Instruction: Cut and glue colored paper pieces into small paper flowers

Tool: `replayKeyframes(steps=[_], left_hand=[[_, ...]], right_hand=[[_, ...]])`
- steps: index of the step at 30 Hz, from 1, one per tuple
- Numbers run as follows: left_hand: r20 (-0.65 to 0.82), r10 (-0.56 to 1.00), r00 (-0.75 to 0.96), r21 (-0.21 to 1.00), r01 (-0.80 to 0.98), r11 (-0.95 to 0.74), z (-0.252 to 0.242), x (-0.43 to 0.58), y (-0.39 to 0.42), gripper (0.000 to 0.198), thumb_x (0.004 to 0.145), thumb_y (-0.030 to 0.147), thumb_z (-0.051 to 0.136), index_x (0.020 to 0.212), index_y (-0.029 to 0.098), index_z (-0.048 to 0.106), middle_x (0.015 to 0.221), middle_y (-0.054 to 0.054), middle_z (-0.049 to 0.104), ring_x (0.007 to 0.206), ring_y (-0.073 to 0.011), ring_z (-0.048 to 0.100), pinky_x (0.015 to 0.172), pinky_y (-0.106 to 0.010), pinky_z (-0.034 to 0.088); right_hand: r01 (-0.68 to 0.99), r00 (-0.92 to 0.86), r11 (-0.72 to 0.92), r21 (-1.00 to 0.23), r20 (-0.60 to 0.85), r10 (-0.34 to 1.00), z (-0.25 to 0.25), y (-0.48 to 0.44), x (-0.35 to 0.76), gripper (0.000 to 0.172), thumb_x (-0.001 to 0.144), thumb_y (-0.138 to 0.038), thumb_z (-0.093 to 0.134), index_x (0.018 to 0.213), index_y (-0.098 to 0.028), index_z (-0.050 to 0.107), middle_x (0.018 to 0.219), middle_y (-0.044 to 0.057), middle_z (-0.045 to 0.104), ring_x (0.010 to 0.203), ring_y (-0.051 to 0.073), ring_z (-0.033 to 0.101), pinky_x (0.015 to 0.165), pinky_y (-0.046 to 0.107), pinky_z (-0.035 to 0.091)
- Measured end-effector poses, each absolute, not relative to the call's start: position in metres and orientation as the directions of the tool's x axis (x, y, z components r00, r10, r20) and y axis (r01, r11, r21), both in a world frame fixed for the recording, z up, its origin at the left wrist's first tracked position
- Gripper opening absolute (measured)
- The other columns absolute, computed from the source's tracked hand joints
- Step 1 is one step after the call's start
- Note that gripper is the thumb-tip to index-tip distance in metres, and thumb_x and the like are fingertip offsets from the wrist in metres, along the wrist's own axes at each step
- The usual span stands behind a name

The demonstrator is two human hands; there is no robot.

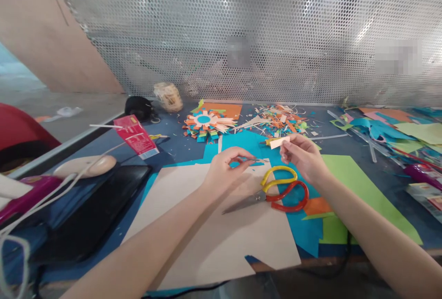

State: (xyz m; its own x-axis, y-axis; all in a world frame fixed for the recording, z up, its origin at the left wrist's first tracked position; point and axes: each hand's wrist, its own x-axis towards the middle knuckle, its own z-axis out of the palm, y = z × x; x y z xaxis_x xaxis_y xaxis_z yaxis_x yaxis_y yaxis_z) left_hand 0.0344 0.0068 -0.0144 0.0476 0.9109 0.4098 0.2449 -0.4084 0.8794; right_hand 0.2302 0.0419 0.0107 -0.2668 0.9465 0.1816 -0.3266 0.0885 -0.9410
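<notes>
Both hands are up over the middle of the tabletop, and this is fine work. The right hand has its fingers pinched shut on a small paper strip, cream-coloured and lifted clear of the surface, its free end poking out to the left. It looks held that way so the end is open to the other hand.

The left hand has thumb and forefinger closed tip to tip on a thin sliver. It is too fine to identify, but it points straight across at the strip. The two hands are near each other and not touching.

Just below them the scissors lie flat, yellow and red handles toward the right hand and blades shut, angled toward the near edge. They seem parked within easy reach.

The blades rest on a big cream sheet that runs to the near edge, with a notch cut from its near right corner. Blue paper spreads underneath, and a green sheet lies off to the right.

Toward the far edge sits a layered paper rosette with a blue centre. To its right is a scrap pile of offcuts, apparently pushed back out of the way. A red packet lies toward the left edge, and a perforated screen walls off the back.
</notes>
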Motion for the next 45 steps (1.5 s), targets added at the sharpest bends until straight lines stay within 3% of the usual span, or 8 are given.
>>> replayKeyframes(steps=[11,13,15,18,22,28,36,45], left_hand=[[0.583,0.812,0.023,0.745,0.385,-0.545,-0.011,0.03,0.005,0.003,0.077,0.019,0.059,0.075,0.018,0.061,0.081,-0.004,0.07,0.079,-0.0162,0.066,0.072,-0.029,0.053],[0.74,0.667,0.088,0.544,0.506,-0.67,-0.01,0.026,0.006,0.005,0.079,0.016,0.058,0.075,0.019,0.06,0.08,-0.003,0.071,0.082,-0.0157,0.066,0.074,-0.029,0.051],[0.859,0.444,0.255,0.205,0.623,-0.755,-0.008,0.021,0.007,0.008,0.079,0.013,0.058,0.077,0.021,0.06,0.08,-0.001,0.071,0.085,-0.0154,0.065,0.078,-0.03,0.048],[0.869,0.16,0.468,-0.244,0.688,-0.684,-0.002,0.015,0.006,0.012,0.077,0.01,0.061,0.076,0.022,0.058,0.081,0.002,0.072,0.083,-0.0149,0.065,0.078,-0.031,0.042],[0.809,0.016,0.587,-0.482,0.679,-0.553,0.006,0.018,0.002,0.013,0.075,0.009,0.063,0.072,0.02,0.056,0.076,0.003,0.072,0.074,-0.015,0.064,0.069,-0.032,0.039],[0.747,-0.026,0.664,-0.585,0.638,-0.501,0.008,0.027,-0.002,0.012,0.07,0.009,0.065,0.067,0.018,0.058,0.078,0.002,0.072,0.07,-0.0164,0.063,0.063,-0.033,0.037],[0.754,-0.038,0.656,-0.575,0.63,-0.522,0.006,0.029,-0.003,0.015,0.066,0.008,0.069,0.065,0.016,0.057,0.078,-0.001,0.072,0.071,-0.019,0.063,0.063,-0.035,0.038],[0.728,0.021,0.685,-0.563,0.616,-0.55,0.003,0.025,-0.002,0.015,0.074,0.007,0.061,0.071,0.022,0.057,0.084,0.0,0.072,0.076,-0.0178,0.064,0.066,-0.035,0.036]], right_hand=[[-0.268,-0.271,0.077,-0.96,0.152,0.95,0.014,0.04,0.228,0.028,0.058,-0.037,0.077,0.064,-0.018,0.058,0.052,-0.004,0.058,0.045,0.006,0.049,0.043,0.019,0.036],[-0.266,-0.278,0.062,-0.962,0.138,0.951,0.013,0.04,0.228,0.029,0.058,-0.037,0.077,0.063,-0.017,0.056,0.052,-0.004,0.059,0.045,0.007,0.049,0.043,0.019,0.036],[-0.269,-0.285,0.044,-0.962,0.123,0.95,0.013,0.04,0.228,0.03,0.059,-0.036,0.077,0.062,-0.018,0.053,0.05,-0.004,0.058,0.045,0.006,0.049,0.043,0.018,0.037],[-0.268,-0.31,0.013,-0.963,0.099,0.946,0.011,0.037,0.227,0.031,0.06,-0.036,0.075,0.061,-0.018,0.05,0.048,-0.005,0.055,0.045,0.007,0.048,0.043,0.019,0.037],[-0.249,-0.353,-0.022,-0.968,0.07,0.933,0.007,0.033,0.224,0.03,0.063,-0.035,0.074,0.063,-0.019,0.049,0.049,-0.005,0.055,0.044,0.007,0.047,0.043,0.02,0.037],[-0.227,-0.393,-0.037,-0.973,0.057,0.918,0.001,0.033,0.222,0.027,0.067,-0.035,0.071,0.064,-0.018,0.05,0.053,-0.005,0.056,0.044,0.006,0.047,0.046,0.021,0.037],[-0.192,-0.401,-0.036,-0.981,0.045,0.915,-0.001,0.035,0.222,0.027,0.068,-0.036,0.07,0.063,-0.017,0.051,0.053,-0.005,0.056,0.043,0.006,0.046,0.046,0.021,0.037],[-0.155,-0.393,-0.008,-0.988,0.054,0.918,0.0,0.033,0.222,0.029,0.067,-0.039,0.07,0.063,-0.017,0.051,0.054,-0.005,0.057,0.043,0.006,0.046,0.046,0.021,0.037]])
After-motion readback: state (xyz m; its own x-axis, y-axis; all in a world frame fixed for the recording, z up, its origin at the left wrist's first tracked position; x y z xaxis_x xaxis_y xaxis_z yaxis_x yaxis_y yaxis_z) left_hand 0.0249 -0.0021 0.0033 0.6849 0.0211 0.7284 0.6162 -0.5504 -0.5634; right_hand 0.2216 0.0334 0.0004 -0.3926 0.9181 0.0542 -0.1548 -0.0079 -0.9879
